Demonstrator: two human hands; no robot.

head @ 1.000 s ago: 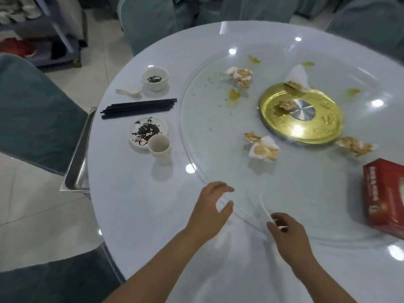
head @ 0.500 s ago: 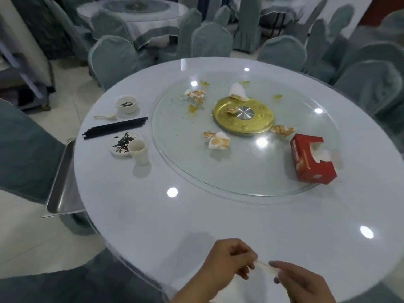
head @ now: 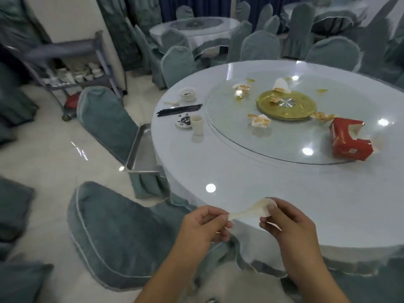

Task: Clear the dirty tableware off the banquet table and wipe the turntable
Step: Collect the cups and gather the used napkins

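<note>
A white spoon point(head: 258, 209) is held over the near edge of the round white table point(head: 273, 193). My left hand point(head: 203, 226) pinches its handle and my right hand point(head: 288, 221) pinches its bowl. On the table's left side lie black chopsticks point(head: 179, 110), a dirty saucer point(head: 183, 122), a cup point(head: 197, 124), a small bowl point(head: 187, 94) and another spoon point(head: 172, 103). The glass turntable point(head: 306, 147) carries soiled napkins point(head: 260, 121), food scraps, a gold centre disc point(head: 286, 104) and a torn red tissue box point(head: 349, 139).
A steel tray point(head: 142, 152) rests on a covered chair point(head: 109, 125) left of the table. Another covered chair point(head: 122, 235) stands just before me. A service cart point(head: 72, 68) with crockery is at the back left. More chairs and tables fill the room behind.
My right hand lifted the spoon off the table and my left hand joined it on the handle. My view has pulled back and turned left, away from the table.
</note>
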